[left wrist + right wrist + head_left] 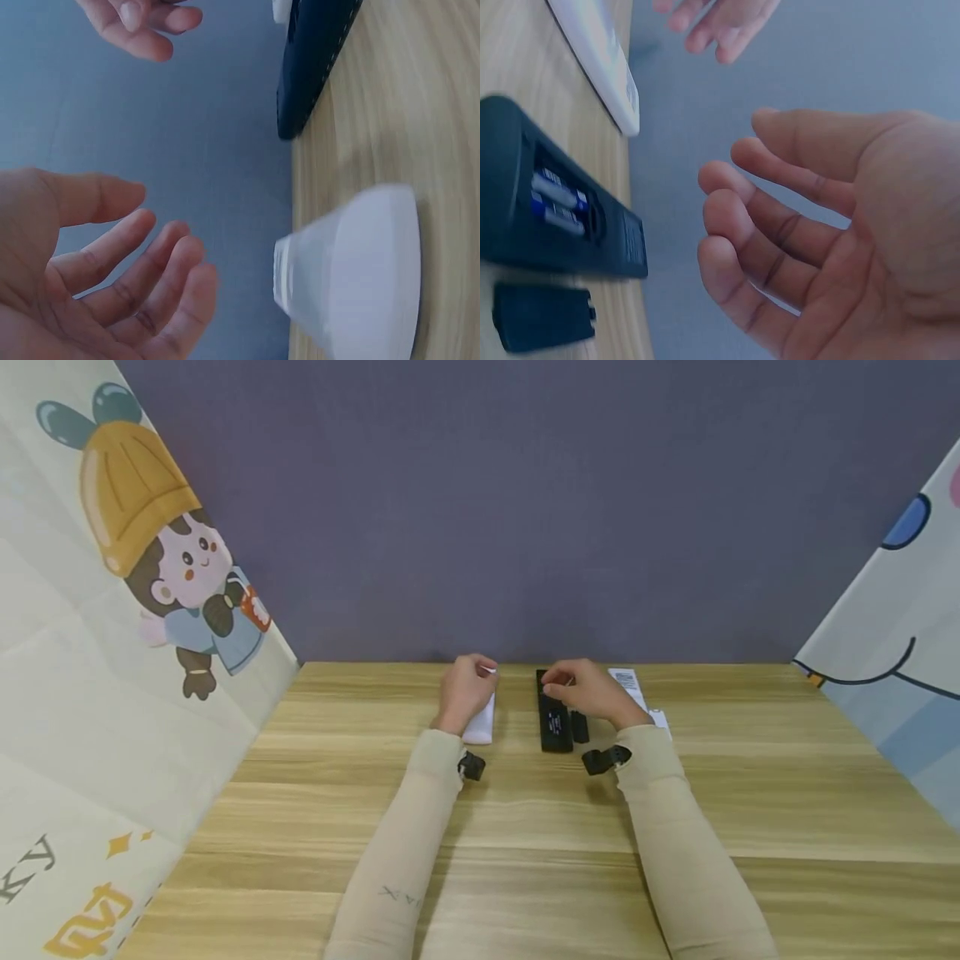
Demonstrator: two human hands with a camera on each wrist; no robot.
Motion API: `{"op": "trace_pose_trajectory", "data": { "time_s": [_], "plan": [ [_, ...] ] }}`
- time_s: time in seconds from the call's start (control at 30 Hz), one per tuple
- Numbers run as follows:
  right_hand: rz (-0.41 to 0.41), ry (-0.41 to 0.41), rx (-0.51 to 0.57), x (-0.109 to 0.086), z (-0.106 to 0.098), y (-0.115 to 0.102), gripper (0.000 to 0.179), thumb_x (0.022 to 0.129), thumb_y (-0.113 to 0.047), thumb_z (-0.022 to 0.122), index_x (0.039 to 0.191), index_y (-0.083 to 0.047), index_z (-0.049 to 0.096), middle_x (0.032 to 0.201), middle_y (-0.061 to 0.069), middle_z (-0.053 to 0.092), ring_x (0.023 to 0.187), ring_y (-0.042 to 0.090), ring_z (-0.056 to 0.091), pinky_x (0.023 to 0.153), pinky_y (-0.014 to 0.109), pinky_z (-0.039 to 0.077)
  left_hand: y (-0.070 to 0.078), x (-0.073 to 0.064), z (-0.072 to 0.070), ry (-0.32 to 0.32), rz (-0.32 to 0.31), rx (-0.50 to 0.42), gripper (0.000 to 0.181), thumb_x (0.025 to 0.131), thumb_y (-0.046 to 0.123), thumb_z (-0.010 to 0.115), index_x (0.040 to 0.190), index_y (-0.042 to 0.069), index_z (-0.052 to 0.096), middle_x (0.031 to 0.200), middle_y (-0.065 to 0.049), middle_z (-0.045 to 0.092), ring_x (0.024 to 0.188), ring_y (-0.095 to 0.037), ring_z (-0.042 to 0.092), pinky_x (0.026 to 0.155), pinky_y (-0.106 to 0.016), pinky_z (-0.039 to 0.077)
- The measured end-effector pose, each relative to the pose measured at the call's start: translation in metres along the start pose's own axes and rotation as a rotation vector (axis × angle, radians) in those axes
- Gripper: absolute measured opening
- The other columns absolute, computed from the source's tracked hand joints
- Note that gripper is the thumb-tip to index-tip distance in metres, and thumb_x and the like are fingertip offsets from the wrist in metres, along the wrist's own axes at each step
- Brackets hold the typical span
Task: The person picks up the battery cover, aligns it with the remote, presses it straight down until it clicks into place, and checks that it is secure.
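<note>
My left hand [465, 693] hovers above a white remote control [481, 725], its fingers loosely bent and holding nothing. In the left wrist view that white remote [375, 277] lies on the table apart from the fingers. Over a black remote control [556, 731] hangs my right hand [596, 693], also with bent fingers around nothing. The right wrist view shows the black remote [506, 187] back side up, its compartment uncovered, with two blue-and-silver batteries [559, 199] inside. Its black battery cover [544, 316] lies beside it.
Right of the black remote lies a white remote-like object [627, 682] with a printed label, partly hidden by my right hand. A small white piece [660, 719] sits near it. The wooden table [525, 843] ends at a grey-blue partition [525, 527].
</note>
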State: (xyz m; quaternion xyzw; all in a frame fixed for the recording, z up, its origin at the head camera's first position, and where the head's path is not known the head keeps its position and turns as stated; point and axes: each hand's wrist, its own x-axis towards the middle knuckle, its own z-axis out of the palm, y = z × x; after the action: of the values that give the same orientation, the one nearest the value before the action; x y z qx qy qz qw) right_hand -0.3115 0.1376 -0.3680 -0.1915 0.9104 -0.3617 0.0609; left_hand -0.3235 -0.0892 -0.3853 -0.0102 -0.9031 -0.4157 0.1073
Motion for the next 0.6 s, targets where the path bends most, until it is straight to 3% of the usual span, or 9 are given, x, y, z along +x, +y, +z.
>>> {"op": "trace_pose_trajectory", "data": {
  "time_s": [0.27, 0.6],
  "plan": [
    [0.037, 0.056, -0.090, -0.007, -0.009, 0.014, 0.025, 0.103, -0.023, 0.062, 0.122, -0.007, 0.069, 0.108, 0.012, 0.069, 0.090, 0.025, 0.064, 0.075, 0.040, 0.052, 0.013, -0.009, 0.019, 0.002, 0.038, -0.028, 0.013, 0.094, 0.016, 0.070, 0.103, 0.014, 0.078, 0.094, -0.004, 0.077, 0.085, -0.021, 0.071, 0.074, -0.033, 0.053],
    [0.028, 0.091, -0.254, -0.004, 0.000, 0.033, 0.012, 0.097, -0.014, 0.069, 0.103, -0.004, 0.073, 0.094, 0.012, 0.074, 0.087, 0.028, 0.068, 0.080, 0.047, 0.054, 0.024, -0.021, 0.041, -0.102, 0.001, -0.022, 0.018, 0.092, 0.016, 0.067, 0.105, 0.012, 0.078, 0.094, -0.003, 0.078, 0.080, -0.016, 0.071, 0.069, -0.028, 0.054]
  ]
}}
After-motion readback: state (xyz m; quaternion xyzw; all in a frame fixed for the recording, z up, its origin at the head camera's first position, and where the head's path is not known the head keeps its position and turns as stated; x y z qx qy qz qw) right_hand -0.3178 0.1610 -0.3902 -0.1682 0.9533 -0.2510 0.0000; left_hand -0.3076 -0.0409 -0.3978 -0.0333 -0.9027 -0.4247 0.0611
